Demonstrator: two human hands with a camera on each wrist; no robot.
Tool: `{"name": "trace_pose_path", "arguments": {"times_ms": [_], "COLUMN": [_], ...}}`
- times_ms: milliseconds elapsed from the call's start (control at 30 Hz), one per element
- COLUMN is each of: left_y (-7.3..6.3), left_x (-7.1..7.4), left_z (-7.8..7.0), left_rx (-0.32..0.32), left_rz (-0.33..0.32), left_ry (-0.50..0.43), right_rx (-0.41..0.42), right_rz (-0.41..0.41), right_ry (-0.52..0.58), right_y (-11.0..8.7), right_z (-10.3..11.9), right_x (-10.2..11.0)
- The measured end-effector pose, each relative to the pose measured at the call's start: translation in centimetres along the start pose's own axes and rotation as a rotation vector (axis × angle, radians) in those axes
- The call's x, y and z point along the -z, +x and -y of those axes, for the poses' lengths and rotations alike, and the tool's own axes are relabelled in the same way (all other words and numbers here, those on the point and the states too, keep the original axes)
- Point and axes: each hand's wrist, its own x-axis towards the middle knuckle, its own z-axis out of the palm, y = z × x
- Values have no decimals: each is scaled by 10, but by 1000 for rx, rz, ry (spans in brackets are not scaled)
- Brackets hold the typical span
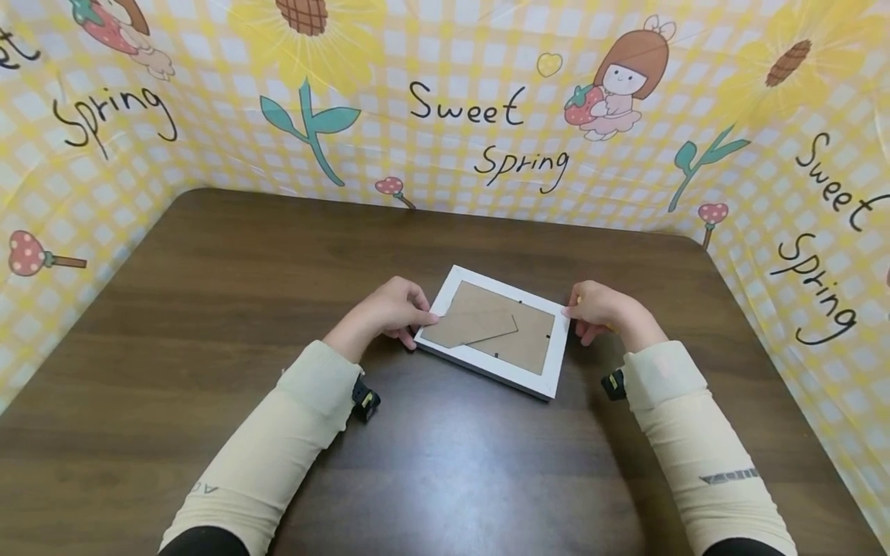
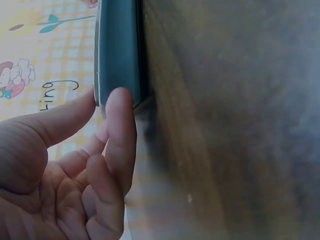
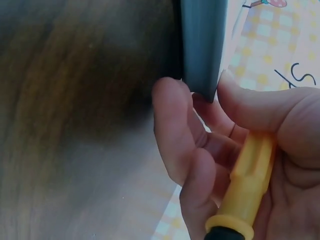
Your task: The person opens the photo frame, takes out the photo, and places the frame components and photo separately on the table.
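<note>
A white picture frame (image 1: 555,347) lies back side up in the head view, turned slightly. Its brown backing board (image 1: 531,328) has small dark tabs round it and a stand flap (image 1: 480,326) across the left part. My left hand (image 1: 389,309) pinches the left corner area, thumb on top. At the opposite side my right hand (image 1: 601,309) pinches the frame's edge between thumb and fingers. A yellow handle (image 3: 252,175) with a dark end lies across the right palm in the right wrist view; what tool it belongs to is hidden.
Brown wood-grain table (image 1: 229,309) surrounds the frame. A yellow-and-white checked cloth (image 1: 459,46) with flowers and lettering hangs behind the table and along both sides. Small black devices (image 1: 365,399) sit at both wrists.
</note>
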Motion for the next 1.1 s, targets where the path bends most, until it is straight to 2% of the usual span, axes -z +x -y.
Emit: {"name": "trace_pose_path", "arguments": {"times_ms": [233,633,1100], "left_y": [5,11,19], "left_x": [3,7,10], "left_z": [-3,-7,-10], "left_rx": [-21,-2,-27], "left_rz": [-27,-52,-79], "left_ry": [29,106,145], "right_rx": [23,58,74], "right_rz": [-30,-33,-37], "right_ry": [-67,-70,-86], "right_y": [-5,-14,-22], "right_z": [-1,-5,-10], "right_x": [-6,-14,-21]}}
